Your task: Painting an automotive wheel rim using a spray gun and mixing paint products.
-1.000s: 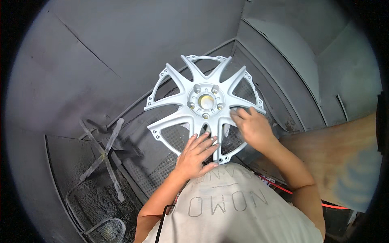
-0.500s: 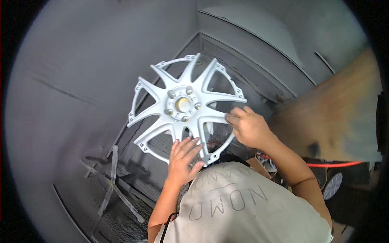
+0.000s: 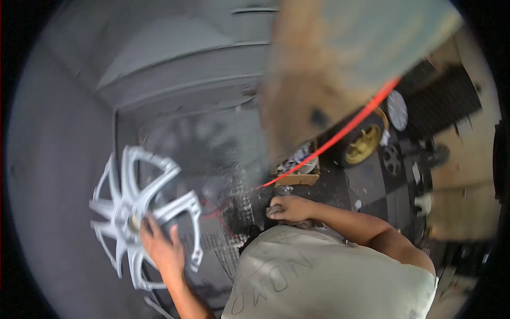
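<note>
The white multi-spoke wheel piece (image 3: 186, 204) is at the left, slightly blurred. My left hand (image 3: 162, 247) rests on its middle near the hub, fingers apart and a little smeared by motion. Close in front of my body, near the top of my pale, marked apron (image 3: 297, 271), my right hand (image 3: 292, 208) is closed on a crumpled grey-brown thing that looks like a cloth (image 3: 275, 211).
A grey booth wall (image 3: 53, 159) rises at the left. A blurred tan board (image 3: 319, 64) hangs at upper right with a red hose (image 3: 345, 133) crossing below it. Beyond are a wooden box (image 3: 297, 178), a tyre with gold rim (image 3: 361, 146) and several other wheels (image 3: 396, 109).
My view has swung rightward, so the wheel piece appears farther left. My left hand has moved to its middle. My right hand has left the wheel and is at my body, gripping the cloth-like thing.
</note>
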### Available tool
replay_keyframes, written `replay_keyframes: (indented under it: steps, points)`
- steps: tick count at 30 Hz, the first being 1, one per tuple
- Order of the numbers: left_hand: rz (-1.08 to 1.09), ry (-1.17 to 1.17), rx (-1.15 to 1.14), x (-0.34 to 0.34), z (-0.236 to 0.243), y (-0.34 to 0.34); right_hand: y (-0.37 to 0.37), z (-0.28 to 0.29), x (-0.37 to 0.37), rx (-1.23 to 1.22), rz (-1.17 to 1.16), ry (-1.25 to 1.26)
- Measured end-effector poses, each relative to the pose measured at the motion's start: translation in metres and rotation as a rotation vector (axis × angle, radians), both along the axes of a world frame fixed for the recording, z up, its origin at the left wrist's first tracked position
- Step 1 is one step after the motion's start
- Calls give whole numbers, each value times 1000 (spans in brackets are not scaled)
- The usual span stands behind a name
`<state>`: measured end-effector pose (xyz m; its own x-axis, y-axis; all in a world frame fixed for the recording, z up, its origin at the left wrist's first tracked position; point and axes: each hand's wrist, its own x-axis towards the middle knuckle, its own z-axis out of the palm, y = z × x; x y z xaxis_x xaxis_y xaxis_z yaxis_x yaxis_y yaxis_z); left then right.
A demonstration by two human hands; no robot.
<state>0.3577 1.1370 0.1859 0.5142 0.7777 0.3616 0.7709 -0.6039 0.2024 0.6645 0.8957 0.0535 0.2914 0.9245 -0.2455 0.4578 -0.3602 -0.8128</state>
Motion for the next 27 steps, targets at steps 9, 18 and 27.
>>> replay_keyframes:
  steps: [9,18,27]
  points:
    - [254,110,103,80,-36,-69,-104,-59,132,-1,12,41]
    - [-43,-262,-113,216,-66,-176,-199,-154,351,114,-707,907]
    - [-271,-122,-978,318,-157,-340,-195,-174,489,359,-1203,1567]
